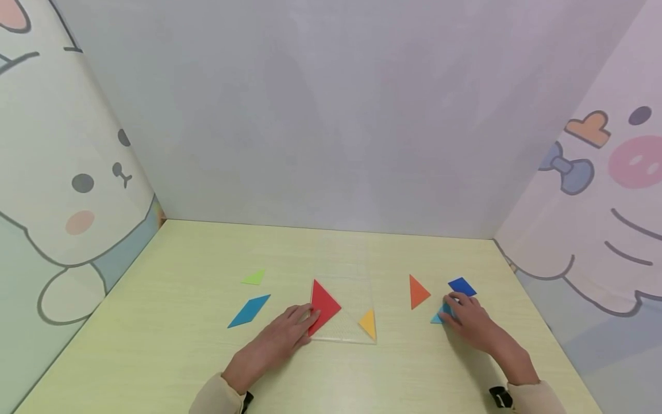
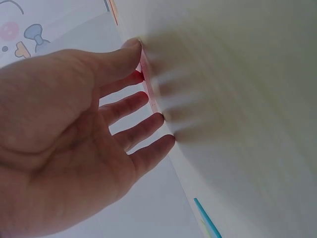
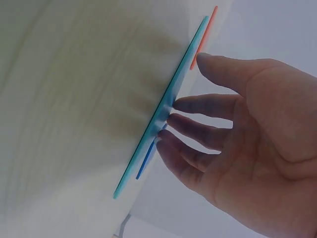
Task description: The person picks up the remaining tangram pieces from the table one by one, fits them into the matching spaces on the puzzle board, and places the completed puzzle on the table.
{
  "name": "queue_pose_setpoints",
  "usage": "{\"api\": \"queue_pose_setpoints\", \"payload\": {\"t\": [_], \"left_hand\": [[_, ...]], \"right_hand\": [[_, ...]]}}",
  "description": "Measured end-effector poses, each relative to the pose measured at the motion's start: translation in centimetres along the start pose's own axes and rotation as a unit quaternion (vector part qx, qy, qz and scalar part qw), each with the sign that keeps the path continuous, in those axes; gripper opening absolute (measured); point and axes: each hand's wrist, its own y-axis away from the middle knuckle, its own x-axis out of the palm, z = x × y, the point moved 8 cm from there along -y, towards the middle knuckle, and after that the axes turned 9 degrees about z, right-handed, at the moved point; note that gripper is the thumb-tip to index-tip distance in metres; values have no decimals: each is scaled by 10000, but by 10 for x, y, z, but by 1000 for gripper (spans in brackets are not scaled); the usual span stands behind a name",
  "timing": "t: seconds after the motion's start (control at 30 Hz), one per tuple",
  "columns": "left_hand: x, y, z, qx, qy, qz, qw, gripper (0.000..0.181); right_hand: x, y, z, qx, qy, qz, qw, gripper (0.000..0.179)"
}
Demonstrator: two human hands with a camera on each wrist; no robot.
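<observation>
Resting my left hand (image 1: pixel 279 336) against the left edge of the red triangle (image 1: pixel 324 307), I touch it with relaxed fingers that do not close around it. The red triangle lies at the near left of a clear tray (image 1: pixel 354 290), and the yellow triangle (image 1: pixel 369 325) sits at the tray's near right corner.

Over to the right, my right hand (image 1: pixel 472 323) has its fingertips down on the light-blue triangle (image 1: pixel 437 318), fingers reaching loosely and grasping nothing; the thumb stands apart from the other fingers. My hand covers much of that piece in the head view. Just beyond it lies the dark blue piece (image 1: pixel 462 286), partly behind my fingers, and the orange triangle (image 1: pixel 418 292) is to its left, between the tray and my right hand.

On the left side of the pale table (image 1: pixel 201 247), well apart from the tray, are the blue parallelogram (image 1: pixel 249 311) and, a little farther away, the lime-green triangle (image 1: pixel 255 278). A plain wall (image 1: pixel 331 126) rises behind the table's far edge.
</observation>
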Motion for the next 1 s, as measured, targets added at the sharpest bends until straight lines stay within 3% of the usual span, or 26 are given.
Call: {"api": "queue_pose_setpoints", "payload": {"t": [0.37, 0.7, 1.0], "left_hand": [[0, 0, 0, 58, -50, -23, 10000, 52], [-2, 1, -1, 126, -11, -82, 9999, 51], [-2, 0, -3, 197, -153, -144, 9996, 51]], "right_hand": [[-6, 4, -6, -173, -437, 245, 9986, 50], [-10, 2, -10, -313, -700, 329, 9965, 48], [-8, 3, -16, -170, -1087, 407, 9931, 47]]}}
